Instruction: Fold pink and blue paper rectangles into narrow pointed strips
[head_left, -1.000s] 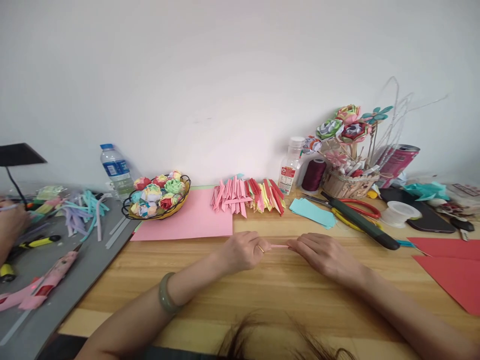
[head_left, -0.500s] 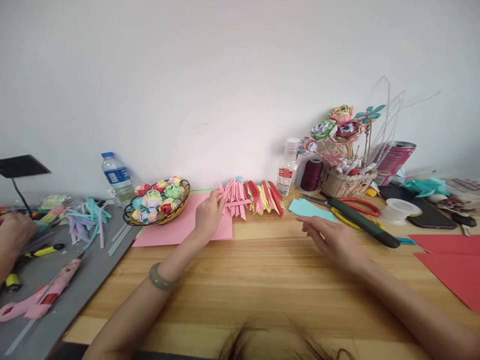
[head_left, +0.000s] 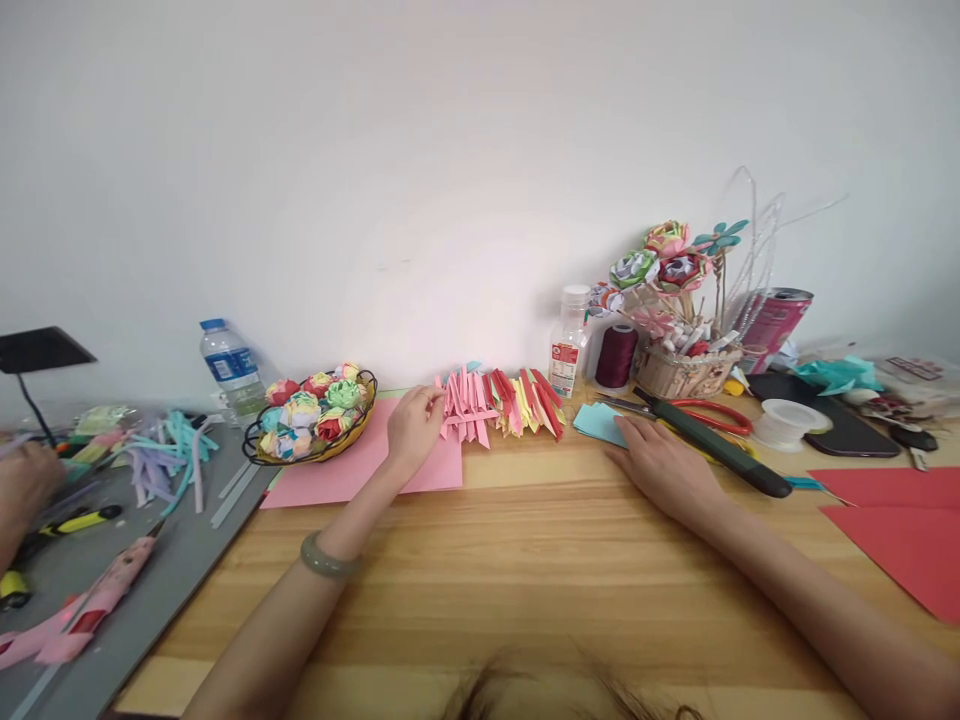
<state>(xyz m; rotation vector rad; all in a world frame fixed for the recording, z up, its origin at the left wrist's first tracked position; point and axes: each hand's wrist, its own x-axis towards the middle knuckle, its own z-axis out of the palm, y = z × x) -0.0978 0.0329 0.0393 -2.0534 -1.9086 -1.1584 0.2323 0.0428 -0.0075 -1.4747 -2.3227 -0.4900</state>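
Against the left end of a row of folded pink paper pieces (head_left: 466,405), my left hand (head_left: 414,430) has its fingers bent together; whether a piece is between the fingertips is hidden. Red and yellow folded paper pieces (head_left: 529,400) continue the row to the right. My right hand (head_left: 664,465) lies over the near right end of a small stack of light blue paper (head_left: 598,421), thumb and fingers closed at its edge. Below my left hand is a flat pink sheet (head_left: 360,475).
A basket of paper flowers (head_left: 360,425) and a water bottle (head_left: 231,370) stand left. Right are a clear bottle (head_left: 568,345), thread spool (head_left: 617,357), dark-green-handled tool (head_left: 712,440) and red sheets (head_left: 892,550). Another person's hand (head_left: 30,485) works beyond a pink glue gun (head_left: 112,600).
My right hand has come down onto the light blue paper and grips its edge. My left hand has drawn slightly back from the pink pieces. The view has shifted a little.
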